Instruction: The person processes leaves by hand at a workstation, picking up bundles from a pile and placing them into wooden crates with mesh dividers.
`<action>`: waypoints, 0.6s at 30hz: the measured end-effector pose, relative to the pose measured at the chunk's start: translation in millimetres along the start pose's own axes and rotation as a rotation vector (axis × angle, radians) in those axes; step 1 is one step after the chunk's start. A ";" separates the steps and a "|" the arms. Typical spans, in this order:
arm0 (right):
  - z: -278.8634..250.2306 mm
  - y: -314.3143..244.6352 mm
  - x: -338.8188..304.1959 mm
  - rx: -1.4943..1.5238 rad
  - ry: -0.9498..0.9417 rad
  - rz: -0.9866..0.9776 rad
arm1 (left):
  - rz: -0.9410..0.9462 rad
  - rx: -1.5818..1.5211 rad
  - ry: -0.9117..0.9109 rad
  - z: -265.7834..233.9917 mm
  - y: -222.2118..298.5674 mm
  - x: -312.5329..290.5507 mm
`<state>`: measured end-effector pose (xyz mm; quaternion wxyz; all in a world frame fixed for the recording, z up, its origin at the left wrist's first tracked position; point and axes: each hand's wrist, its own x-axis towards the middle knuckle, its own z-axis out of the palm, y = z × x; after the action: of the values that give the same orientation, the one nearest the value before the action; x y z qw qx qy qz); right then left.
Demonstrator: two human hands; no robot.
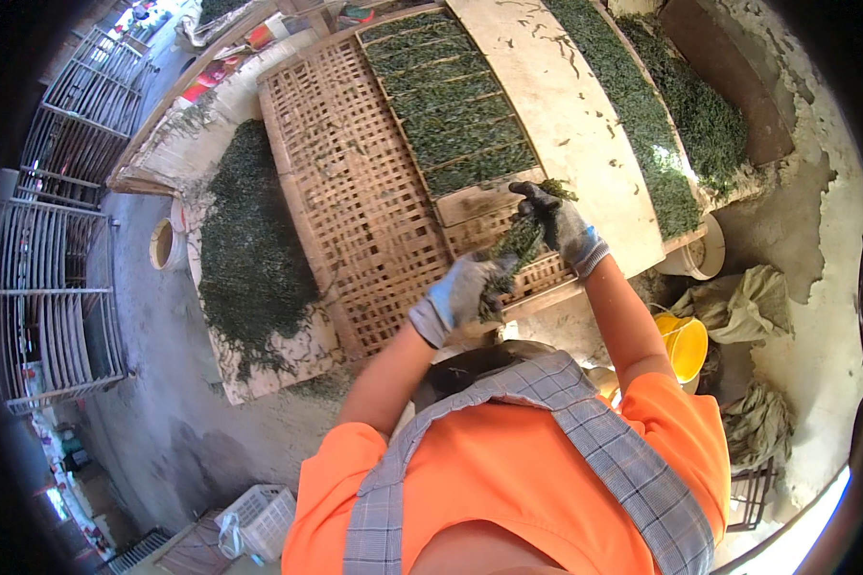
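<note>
Both my hands wear grey gloves and hold a bunch of dark green leaves (518,244) between them. My left hand (458,292) grips the lower end of the bunch. My right hand (558,222) pinches the upper end. They hover over the near edge of a woven bamboo tray (355,201). On the tray's right half, rows of green leaves (451,105) lie packed between wooden slats. The tray's left half shows bare lattice.
A heap of loose green leaves (249,249) lies on a white sheet at the left. More leaves (662,125) cover a board at the right. Yellow buckets (686,345) and sacks (743,302) stand at the right, metal racks (53,240) at the far left, a white crate (264,517) below.
</note>
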<state>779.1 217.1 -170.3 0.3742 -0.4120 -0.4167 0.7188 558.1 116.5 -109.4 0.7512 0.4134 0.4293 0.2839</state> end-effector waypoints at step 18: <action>-47.8 42.6 18.5 -1.511 0.493 -0.002 | -0.634 1.349 0.720 -24.1 -98.0 95.9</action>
<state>807.0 231.4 -229.2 0.0752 -0.7012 -0.6971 0.1294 589.1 151.9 -240.5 0.2030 0.5185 0.8179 -0.1449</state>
